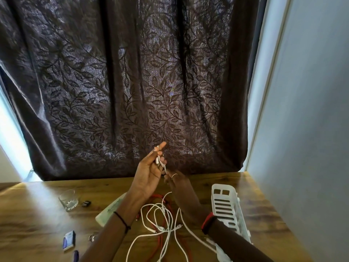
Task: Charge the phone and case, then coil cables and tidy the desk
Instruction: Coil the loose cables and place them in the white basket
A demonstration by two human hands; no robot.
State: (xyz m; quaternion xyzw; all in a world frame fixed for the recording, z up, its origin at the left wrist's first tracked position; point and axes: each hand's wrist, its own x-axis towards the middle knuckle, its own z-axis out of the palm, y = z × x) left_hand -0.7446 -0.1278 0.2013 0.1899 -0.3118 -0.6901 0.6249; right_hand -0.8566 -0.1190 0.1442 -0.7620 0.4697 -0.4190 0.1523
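While left grip [149, 173] pinches white cable [166, 229] mid-frame, right grip [181, 188] is shadowed, cannot tell its hold; forearms partly hide red cable [157, 196].

Left hand [149, 173] raised, pinching white cable [159, 161] ends. Right hand [179, 186] grips the cable below, above the desk [37, 214].

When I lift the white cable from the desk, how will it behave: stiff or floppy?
Probably floppy: the white cable lies in loose loops and hangs limp from the left hand. It likely drags the red cable along, since the two overlap. It looks thin, so probably light.
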